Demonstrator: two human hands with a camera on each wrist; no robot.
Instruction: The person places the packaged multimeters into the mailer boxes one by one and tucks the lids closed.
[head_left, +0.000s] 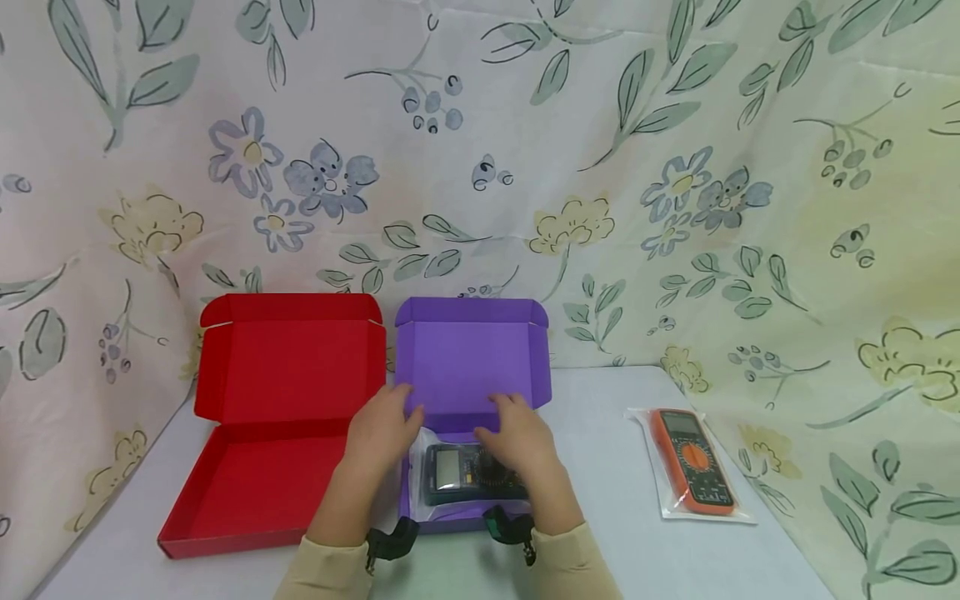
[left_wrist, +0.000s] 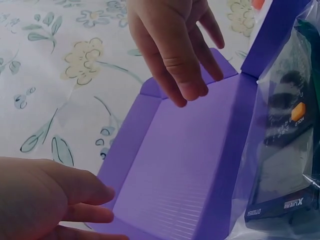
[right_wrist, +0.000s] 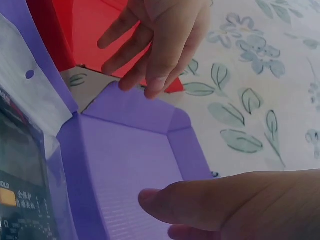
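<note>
Floral-print cloth (head_left: 480, 267) hangs behind a white table (head_left: 592, 467), where a bagged black digital multimeter (head_left: 448, 473) lies in an open purple box (head_left: 450, 527). Left hand (head_left: 381, 427) and right hand (head_left: 521, 435), both empty with fingers loosely extended, flank its raised lid (head_left: 468, 358). An open red box (head_left: 292, 367) stands just beside it.

Left box (head_left: 251, 492) and right box (head_left: 450, 527) side by side on surface (head_left: 607, 475); left lid (head_left: 296, 367) and right lid (head_left: 474, 358) raised at rear, cloth (head_left: 480, 225) behind. Bagged multimeter (head_left: 471, 479) inside right box, display (head_left: 448, 469) toward left box. Second multimeter (head_left: 693, 462), also bagged, on surface well apart, right of both boxes. Left hand (head_left: 381, 429) near left side of right lid, right hand (head_left: 522, 435) near its right side.
</note>
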